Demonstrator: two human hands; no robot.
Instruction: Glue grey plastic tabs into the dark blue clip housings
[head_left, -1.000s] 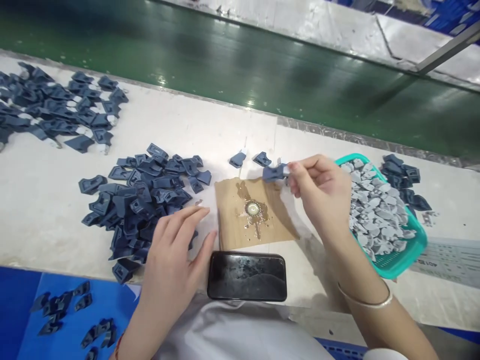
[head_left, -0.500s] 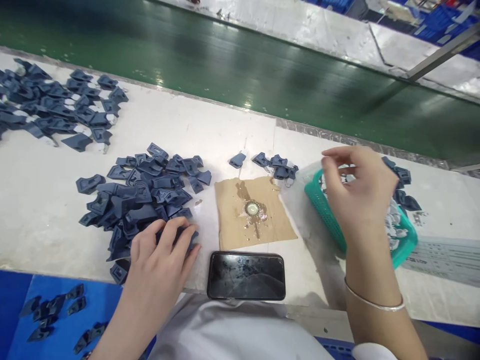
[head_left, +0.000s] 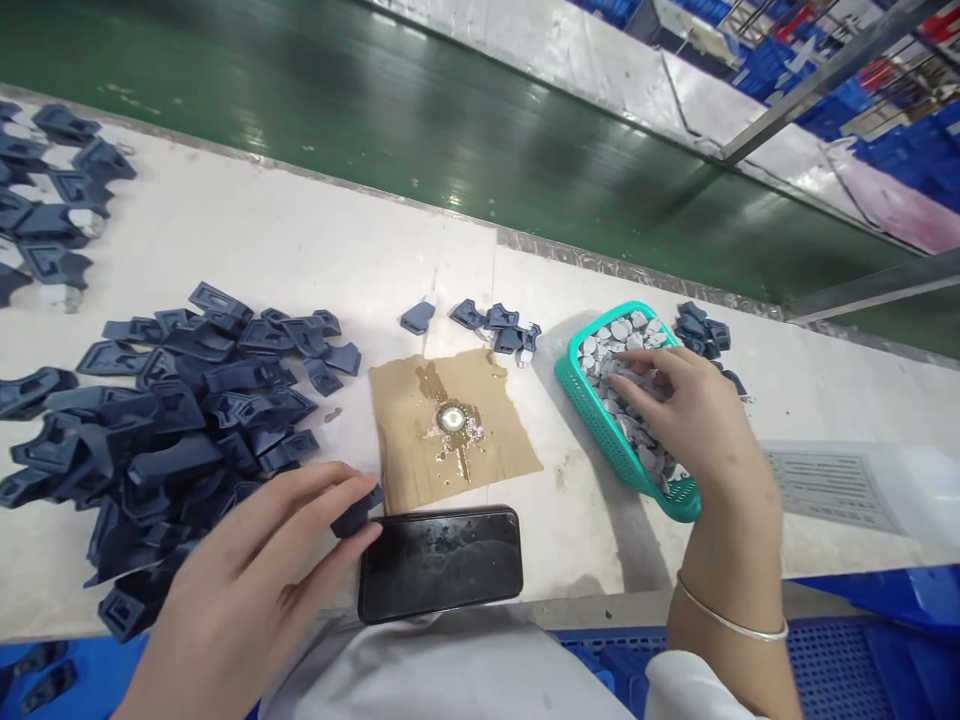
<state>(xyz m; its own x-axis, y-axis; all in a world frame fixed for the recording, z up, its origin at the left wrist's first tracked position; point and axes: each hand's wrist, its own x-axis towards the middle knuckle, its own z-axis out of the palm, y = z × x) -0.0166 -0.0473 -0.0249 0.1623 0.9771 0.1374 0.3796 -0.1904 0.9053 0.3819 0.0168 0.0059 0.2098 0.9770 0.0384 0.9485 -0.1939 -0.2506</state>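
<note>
Pieces in dark blue (head_left: pixel 214 375) lie in a big heap by the left hand (head_left: pixel 255 580), in the one view, from the head. That hand pinches one small dark piece (head_left: pixel 354 514) between thumb and fingers, near the left end of the phone (head_left: pixel 442 565). The pinch is narrow, maybe so it won't slip. The right hand (head_left: pixel 701 420) dips into the green basket (head_left: pixel 600 430), among the grey pieces (head_left: pixel 596 350), with a small gap between thumb and first finger (I can't tell if it has got one). The heap and basket likely sit on different sides so each hand has its own things close. Brown card (head_left: pixel 412 470) lies between the hands, with a shiny round thing (head_left: pixel 451 418) in its middle.

The phone sits close to the near edge of the white table (head_left: pixel 285 220), so it is tight there. The basket's rim stands up around the right fingers. A few dark bits (head_left: pixel 506 320) lie just past the card. Between card and basket there is room to move.
</note>
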